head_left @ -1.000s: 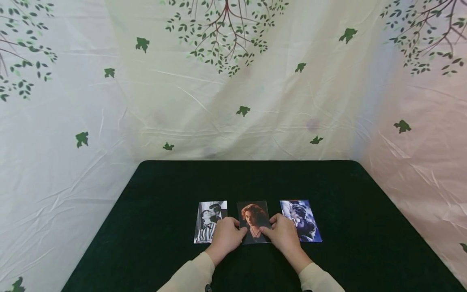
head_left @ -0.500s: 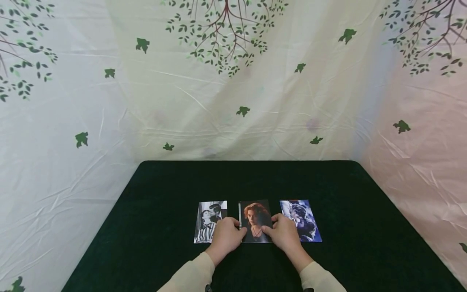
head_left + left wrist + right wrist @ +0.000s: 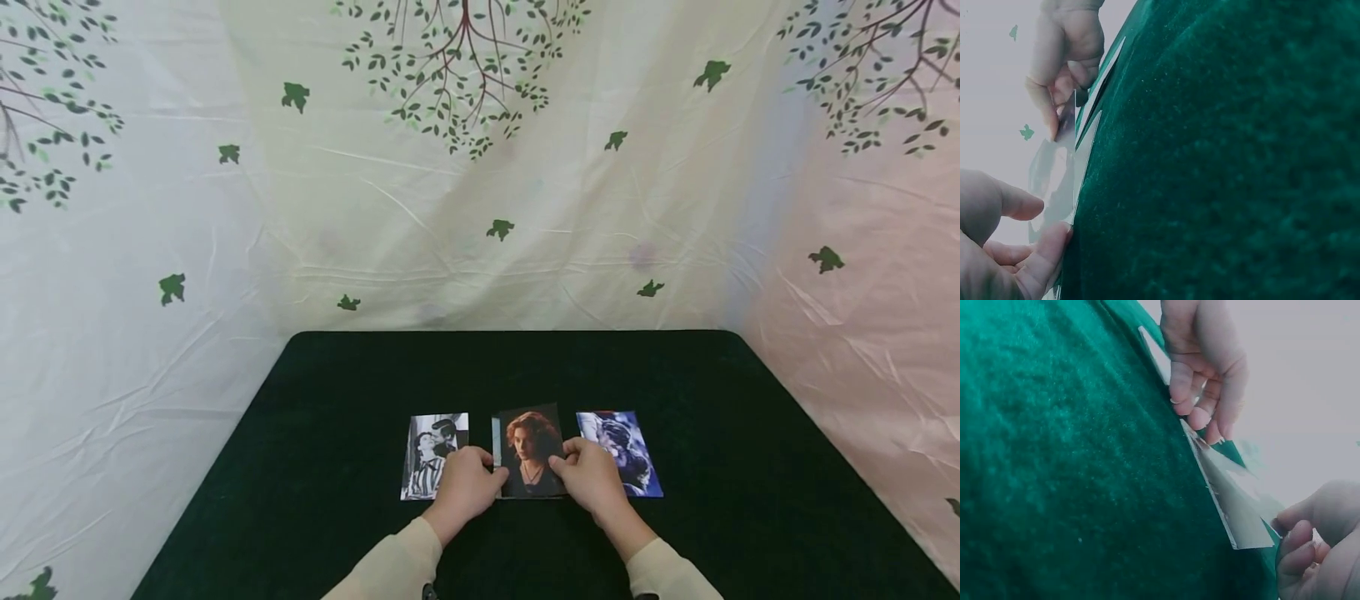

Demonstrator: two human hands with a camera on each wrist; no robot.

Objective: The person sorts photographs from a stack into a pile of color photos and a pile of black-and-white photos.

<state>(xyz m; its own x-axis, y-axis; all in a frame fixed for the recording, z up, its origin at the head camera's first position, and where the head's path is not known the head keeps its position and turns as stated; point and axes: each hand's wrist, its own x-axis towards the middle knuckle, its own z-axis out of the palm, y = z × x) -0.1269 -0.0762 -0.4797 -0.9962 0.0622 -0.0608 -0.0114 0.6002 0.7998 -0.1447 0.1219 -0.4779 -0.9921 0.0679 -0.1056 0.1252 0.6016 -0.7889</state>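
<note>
A photo card with a red-haired portrait on black [image 3: 529, 450] lies tilted in the middle of the head view. My right hand [image 3: 592, 477] pinches its right edge between thumb and fingers, and that side is raised. Under it sits another card [image 3: 1244, 532], whose pale strip shows along the left side in the head view. At that left edge my left hand [image 3: 467, 482] holds on with thumb and fingertips. A black-and-white photo card [image 3: 423, 467] lies left, partly covered by my left hand. To the right is a blue-toned photo card [image 3: 628, 458], partly behind my right hand.
All the cards are on a table with a dark green velvet cloth [image 3: 360, 375], rounded at its far corners. Behind and beside the table hangs a pale curtain [image 3: 420, 250] printed with leaves and branches.
My right hand has moved slightly right, drawing the top portrait card right and lifting its right side. A strip of the card beneath has come into view at left. My left hand has stayed put.
</note>
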